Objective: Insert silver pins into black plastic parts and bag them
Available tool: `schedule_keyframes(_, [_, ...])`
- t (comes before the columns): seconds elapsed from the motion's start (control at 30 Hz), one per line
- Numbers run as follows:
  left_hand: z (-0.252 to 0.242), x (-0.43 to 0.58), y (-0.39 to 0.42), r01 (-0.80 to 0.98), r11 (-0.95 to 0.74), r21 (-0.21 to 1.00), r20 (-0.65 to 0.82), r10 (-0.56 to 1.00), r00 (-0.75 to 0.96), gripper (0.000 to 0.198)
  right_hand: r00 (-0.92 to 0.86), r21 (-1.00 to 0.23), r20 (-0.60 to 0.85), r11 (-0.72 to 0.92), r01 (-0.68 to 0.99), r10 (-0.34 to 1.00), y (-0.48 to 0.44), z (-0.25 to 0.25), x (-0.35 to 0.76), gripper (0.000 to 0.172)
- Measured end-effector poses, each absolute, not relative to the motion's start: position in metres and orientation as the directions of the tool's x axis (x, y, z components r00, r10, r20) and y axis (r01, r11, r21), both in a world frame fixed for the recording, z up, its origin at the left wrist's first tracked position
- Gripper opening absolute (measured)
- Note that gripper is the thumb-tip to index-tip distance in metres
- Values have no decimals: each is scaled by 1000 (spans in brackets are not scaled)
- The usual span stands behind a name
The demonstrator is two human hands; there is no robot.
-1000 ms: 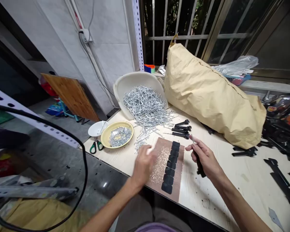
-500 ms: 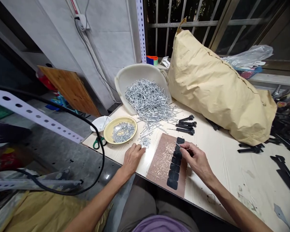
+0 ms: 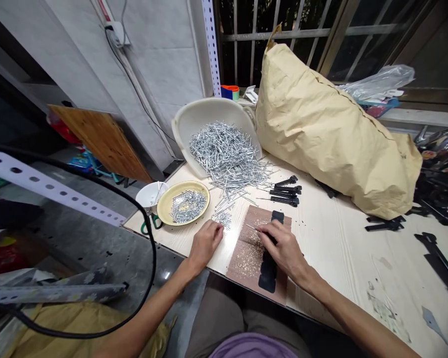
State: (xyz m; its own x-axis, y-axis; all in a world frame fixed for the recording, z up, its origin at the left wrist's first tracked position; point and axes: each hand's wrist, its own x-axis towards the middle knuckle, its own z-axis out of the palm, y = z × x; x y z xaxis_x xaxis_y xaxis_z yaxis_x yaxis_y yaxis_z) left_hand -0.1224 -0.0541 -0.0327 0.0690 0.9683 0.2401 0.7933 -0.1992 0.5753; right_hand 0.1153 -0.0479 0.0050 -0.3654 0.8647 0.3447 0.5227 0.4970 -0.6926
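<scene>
Our right hand (image 3: pixel 281 248) pinches a thin pin (image 3: pixel 251 227) over the brown board (image 3: pixel 246 256); our left hand (image 3: pixel 205 241) rests with its fingers curled, hold unclear.

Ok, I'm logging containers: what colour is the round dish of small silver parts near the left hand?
Yellow; the round dish shows best in the head view.

A workshop corner beside a barred window, dark outside

Pale grey tiled wall (image 3: pixel 164 59) runs along the left, with a white socket (image 3: pixel 116 28) and cables hanging down it. A white perforated upright (image 3: pixel 211 49) stands where the wall meets the window bars (image 3: pixel 246 49). The pale wood-grain tabletop (image 3: pixel 339 238) reaches to the sill (image 3: pixel 425 119). A wooden board (image 3: pixel 97 141) leans by the wall above the dark speckled floor (image 3: pixel 97 238).
</scene>
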Motion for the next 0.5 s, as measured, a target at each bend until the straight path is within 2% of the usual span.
schedule_keyframes(0.07, [-26, -111, -57, 521, -3, 853, 77, 990, -120, 20, -422, -629, 340, 537, 563, 841, -49, 6, 106, 28])
schedule_keyframes(0.13, [-19, -98, -61, 225, 135, 965, -91, 977, -193, 25, -463, -566, 328, 564, 601, 823, -50, 7, 98, 31])
schedule_keyframes(0.2, [-12, -86, -63, 30, 169, 985, -160, 968, -193, 26, -479, -525, 317, 573, 630, 818, -50, 8, 93, 32])
schedule_keyframes(0.27, [-7, -77, -66, -71, 156, 985, -168, 965, -201, 26, -482, -502, 306, 569, 651, 821, -51, 9, 92, 32])
schedule_keyframes(0.5, [2, -63, -67, -166, 122, 978, -160, 958, -238, 23, -479, -441, 296, 562, 699, 827, -54, 13, 99, 31])
